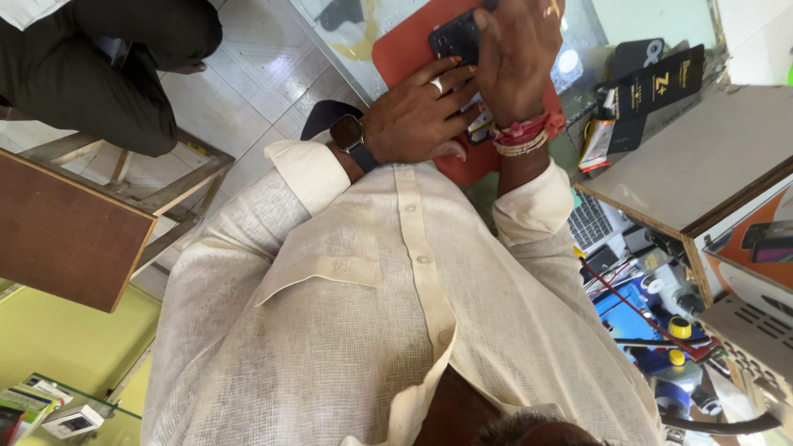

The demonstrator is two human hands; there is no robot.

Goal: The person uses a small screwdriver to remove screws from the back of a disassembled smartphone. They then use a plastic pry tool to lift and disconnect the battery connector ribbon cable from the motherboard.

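I look down my own cream shirt to both hands at the top of the view. A dark phone [453, 37] lies on an orange-red mat [396, 58] on a glass counter. My right hand [514, 58], with red thread bands at the wrist, covers the phone and grips it from above. My left hand [413, 116], with a black watch and a ring, lies beside it, and its fingers reach under the right hand onto the phone's near end. A small pale and yellow part [479, 125] shows below the right wrist; I cannot tell what it is.
Another person in dark trousers [99, 74] sits at top left above a wooden stool and a brown board [66, 231]. Black boxes [652, 83] stand right of the mat. A grey-topped cabinet [702, 157] and blue repair gear with cables [652, 330] crowd the right side.
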